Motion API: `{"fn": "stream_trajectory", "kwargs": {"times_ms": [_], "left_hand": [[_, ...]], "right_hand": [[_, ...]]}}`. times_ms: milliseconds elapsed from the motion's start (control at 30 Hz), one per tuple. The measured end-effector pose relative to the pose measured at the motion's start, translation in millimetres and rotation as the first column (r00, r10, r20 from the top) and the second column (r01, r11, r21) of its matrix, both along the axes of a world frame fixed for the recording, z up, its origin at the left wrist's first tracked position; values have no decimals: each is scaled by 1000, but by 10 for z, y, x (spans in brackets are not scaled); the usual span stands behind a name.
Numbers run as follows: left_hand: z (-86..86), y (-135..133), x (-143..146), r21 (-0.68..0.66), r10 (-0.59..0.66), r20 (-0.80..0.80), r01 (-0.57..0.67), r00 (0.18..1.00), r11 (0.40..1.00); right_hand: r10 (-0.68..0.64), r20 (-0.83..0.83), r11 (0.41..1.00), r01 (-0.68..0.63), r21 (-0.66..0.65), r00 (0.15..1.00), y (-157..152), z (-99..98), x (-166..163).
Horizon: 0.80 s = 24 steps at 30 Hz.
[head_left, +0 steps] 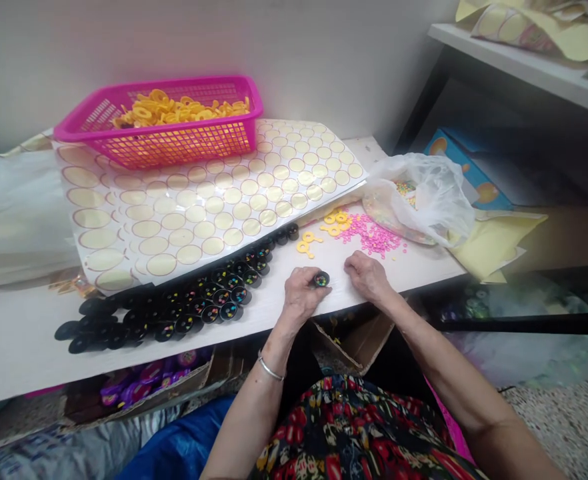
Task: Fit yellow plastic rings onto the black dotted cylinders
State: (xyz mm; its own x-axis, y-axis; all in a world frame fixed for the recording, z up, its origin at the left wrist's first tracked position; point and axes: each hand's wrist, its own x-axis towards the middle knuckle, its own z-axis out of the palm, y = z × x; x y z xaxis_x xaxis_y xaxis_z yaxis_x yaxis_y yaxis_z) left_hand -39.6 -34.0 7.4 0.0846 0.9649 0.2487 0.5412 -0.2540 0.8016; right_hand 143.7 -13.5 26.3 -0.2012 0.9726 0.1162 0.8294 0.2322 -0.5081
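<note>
My left hand (301, 293) is wrapped round a small black cup (321, 279) with coloured bits inside, its mouth facing up toward me. To the right, my right hand (367, 275) is closed with the fingertips pinched together; whatever they hold, if anything, is too small to make out. Just beyond that hand lies a scatter of tiny pink beads (374, 235). Yellow ring-shaped pieces (304, 247) rest on the table past my left hand. Rows of similar black cups (214, 293), many with coloured bits in them, stand to the left.
A pink basket (174, 140) of yellow pieces sits on sheets of round stickers (234, 197) at the back. A clear plastic bag (419, 200) with small beads stands at right, by yellow paper (499, 243). A white shelf (524, 63) juts out upper right. Boxes lie below the table edge.
</note>
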Motion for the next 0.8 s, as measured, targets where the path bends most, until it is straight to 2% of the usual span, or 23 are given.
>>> {"fn": "stream_trajectory", "kwargs": {"times_ms": [133, 200, 300, 500, 667, 800], "left_hand": [[11, -9, 21, -4, -2, -20, 2, 1000, 1000], [12, -13, 29, 10, -3, -36, 4, 999, 1000], [-2, -14, 29, 22, -7, -57, 9, 998, 1000], [-26, -6, 14, 8, -41, -58, 42, 997, 999], [-13, -15, 12, 5, -41, -45, 41, 998, 999], [0, -20, 9, 2, -44, -29, 44, 999, 999]], "right_hand": [[120, -235, 992, -107, 65, 965, -62, 109, -149], [200, -293, 979, -179, 97, 935, -96, 162, -231], [257, -230, 966, -239, 103, 939, -125, 209, -325], [287, -49, 956, -283, 75, 957, -125, 234, -365], [340, 87, 934, -347, 85, 936, -147, 313, -396], [325, 137, 940, -336, 65, 936, -155, 369, -434]]}}
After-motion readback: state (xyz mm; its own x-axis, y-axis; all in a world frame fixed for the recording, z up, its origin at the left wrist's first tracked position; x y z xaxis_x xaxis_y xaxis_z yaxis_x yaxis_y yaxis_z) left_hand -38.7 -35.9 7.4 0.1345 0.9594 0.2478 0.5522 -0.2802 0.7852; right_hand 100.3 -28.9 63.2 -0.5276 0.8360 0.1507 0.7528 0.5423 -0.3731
